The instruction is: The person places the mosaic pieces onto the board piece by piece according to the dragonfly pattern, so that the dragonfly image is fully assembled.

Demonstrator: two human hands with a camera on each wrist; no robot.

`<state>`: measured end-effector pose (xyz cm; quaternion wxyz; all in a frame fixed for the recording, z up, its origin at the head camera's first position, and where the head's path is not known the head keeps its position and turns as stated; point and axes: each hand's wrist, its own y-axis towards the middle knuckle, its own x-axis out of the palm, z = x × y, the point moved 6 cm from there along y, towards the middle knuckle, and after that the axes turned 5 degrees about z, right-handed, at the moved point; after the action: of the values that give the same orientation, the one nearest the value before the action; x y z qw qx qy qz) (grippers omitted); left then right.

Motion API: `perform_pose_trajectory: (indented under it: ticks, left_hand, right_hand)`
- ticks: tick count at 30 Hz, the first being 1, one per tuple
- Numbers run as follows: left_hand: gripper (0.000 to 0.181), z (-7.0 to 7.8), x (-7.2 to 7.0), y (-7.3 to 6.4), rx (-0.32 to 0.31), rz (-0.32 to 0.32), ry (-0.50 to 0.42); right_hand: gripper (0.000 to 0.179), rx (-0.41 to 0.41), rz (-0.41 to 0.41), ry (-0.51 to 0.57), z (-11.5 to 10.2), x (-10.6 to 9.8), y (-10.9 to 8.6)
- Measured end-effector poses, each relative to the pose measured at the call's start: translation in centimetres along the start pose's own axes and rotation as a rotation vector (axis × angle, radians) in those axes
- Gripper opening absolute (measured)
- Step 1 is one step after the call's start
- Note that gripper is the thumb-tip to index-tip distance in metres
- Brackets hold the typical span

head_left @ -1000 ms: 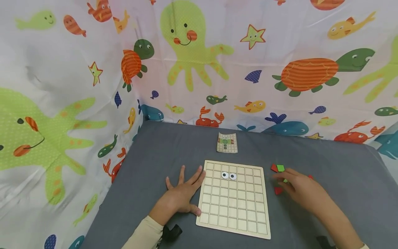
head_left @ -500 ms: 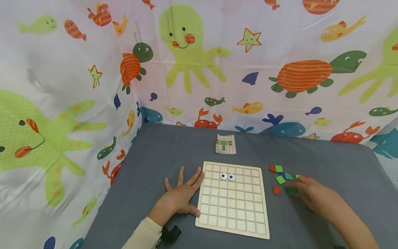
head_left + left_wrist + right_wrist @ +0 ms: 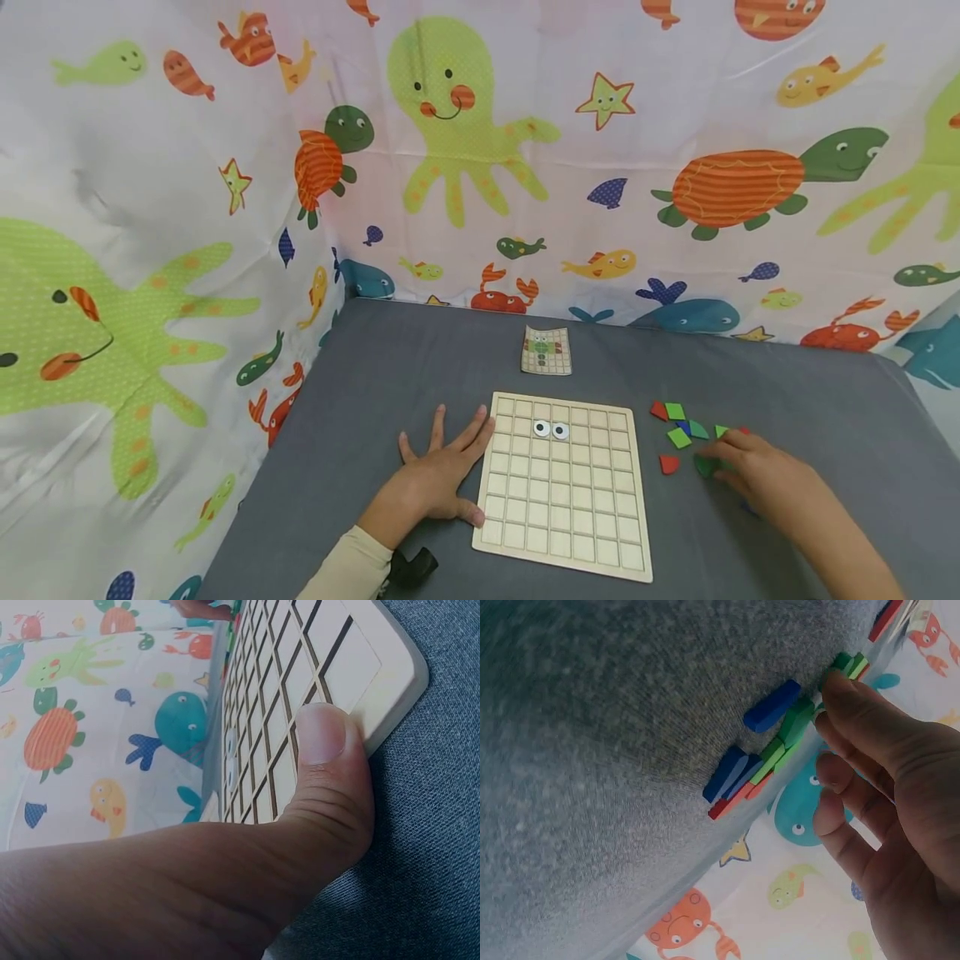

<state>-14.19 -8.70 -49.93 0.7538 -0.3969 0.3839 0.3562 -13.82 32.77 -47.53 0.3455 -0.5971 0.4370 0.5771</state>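
Observation:
My left hand (image 3: 435,483) rests with spread fingers along the left edge of a wooden grid board (image 3: 562,500). In the left wrist view the thumb (image 3: 322,735) presses on the board's corner. Two round eye pieces (image 3: 551,429) sit side by side in the board's upper rows. To the board's right, my right hand (image 3: 765,479) reaches into a loose group of coloured tiles, its fingertips right at a dark green tile (image 3: 703,466). The right wrist view shows its fingers (image 3: 847,780) bent beside the tiles; I cannot tell whether they pinch one.
A small pattern card (image 3: 546,352) lies behind the board. Nearby are a red tile (image 3: 669,464), light green tiles (image 3: 679,438) and blue tiles (image 3: 772,705). The grey cloth table (image 3: 420,358) meets a sea-animal curtain (image 3: 465,183) at the back and left.
My right hand has moved right and slightly towards me, uncovering several tiles, and has shifted little in the last half second. My left hand keeps its place on the board's edge.

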Motion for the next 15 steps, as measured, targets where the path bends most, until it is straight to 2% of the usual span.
perform_pose_trajectory:
  ticks: [5,10,15]
  left_hand:
    - [0.13,0.0,-0.1,0.0,0.004,-0.001,-0.009]
    - [0.13,0.1,-0.3,-0.1,0.008,0.005,-0.019]
    - [0.13,0.0,-0.2,-0.2,0.0,-0.007,-0.02]
  right_hand:
    - [0.033,0.026,-0.007,0.004,0.1,0.3,0.2]
    - [0.027,0.014,-0.021,0.011,0.1,0.6,0.9]
    - [0.029,0.022,-0.105,0.048,0.0,1.3,1.3]
